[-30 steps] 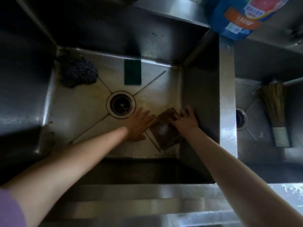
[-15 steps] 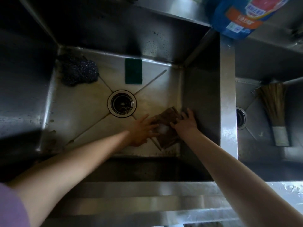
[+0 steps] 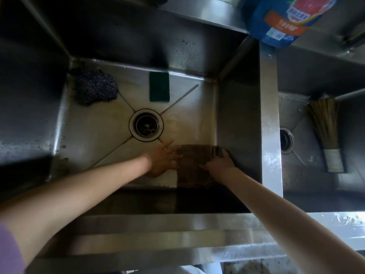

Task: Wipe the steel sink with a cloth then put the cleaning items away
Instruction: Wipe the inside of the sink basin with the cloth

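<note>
- The steel sink (image 3: 94, 133), a deep square basin, fills most of the view; its floor has creases running to the round drain (image 3: 146, 125) and looks streaked and dull, so by my judgement the wiping is not yet finished
- A second, smaller basin (image 3: 308, 155) lies to the right across a steel divider, with a bundled straw brush (image 3: 325, 131) lying in it
- A blue detergent bottle (image 3: 284, 18) stands on the back ledge, above the divider
- The left hand (image 3: 164, 160) lies flat on the sink floor just below the drain, fingers straight and spread, their tips touching the cloth's left edge
- The brown cloth (image 3: 194, 167) is spread flat in the sink's near right corner, one edge against the right wall; it looks soft, limp and probably wet, so it should be light but clinging to the steel; a pinch at a free edge or a bunching of the middle under the palm would likely lift it best
- The right hand (image 3: 220, 163) rests on the cloth's right side against the wall, fingers bent over the cloth; whether they truly pinch it I cannot tell
- A dark mesh scourer (image 3: 94, 88) sits in the far left corner
- A green scouring pad (image 3: 159, 87) lies against the back wall, well apart from the cloth; both are yet to be put away
</note>
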Demonstrator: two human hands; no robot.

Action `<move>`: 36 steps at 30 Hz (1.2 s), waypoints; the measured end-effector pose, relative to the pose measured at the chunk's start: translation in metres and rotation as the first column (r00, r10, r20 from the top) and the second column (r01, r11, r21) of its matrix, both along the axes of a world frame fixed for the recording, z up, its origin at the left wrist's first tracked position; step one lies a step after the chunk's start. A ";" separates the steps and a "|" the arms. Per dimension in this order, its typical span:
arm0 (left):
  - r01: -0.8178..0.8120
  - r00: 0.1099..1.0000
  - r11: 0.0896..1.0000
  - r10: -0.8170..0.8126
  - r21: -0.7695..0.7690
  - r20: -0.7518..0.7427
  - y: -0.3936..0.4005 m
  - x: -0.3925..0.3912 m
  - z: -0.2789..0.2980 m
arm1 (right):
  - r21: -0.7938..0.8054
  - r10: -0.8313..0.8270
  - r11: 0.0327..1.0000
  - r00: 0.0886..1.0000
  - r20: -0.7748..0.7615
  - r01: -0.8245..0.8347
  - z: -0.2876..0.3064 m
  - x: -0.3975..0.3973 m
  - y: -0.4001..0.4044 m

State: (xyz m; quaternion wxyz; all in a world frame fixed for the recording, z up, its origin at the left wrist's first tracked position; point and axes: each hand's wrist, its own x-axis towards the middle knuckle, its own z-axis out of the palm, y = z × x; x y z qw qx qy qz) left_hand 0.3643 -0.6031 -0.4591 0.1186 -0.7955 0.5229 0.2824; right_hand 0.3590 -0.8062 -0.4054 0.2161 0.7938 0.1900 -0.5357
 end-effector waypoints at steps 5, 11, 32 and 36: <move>-0.072 0.995 0.995 0.068 -0.064 -0.068 -0.013 -0.010 0.000 | -0.016 0.073 0.997 0.967 0.246 -0.071 0.000 0.011 -0.011; 0.011 1.000 1.000 -0.012 -0.013 -0.023 -0.014 0.002 -0.001 | -0.073 0.147 0.989 0.942 0.300 -0.131 -0.022 0.005 -0.007; 0.046 0.998 0.993 -0.042 0.106 -0.040 -0.009 0.001 -0.005 | -0.115 0.301 0.953 0.926 0.228 -0.281 -0.050 0.006 -0.012; 0.036 0.998 0.992 -0.030 0.122 -0.051 0.006 0.000 -0.007 | -0.073 0.302 0.953 0.925 0.230 -0.292 -0.054 0.003 -0.002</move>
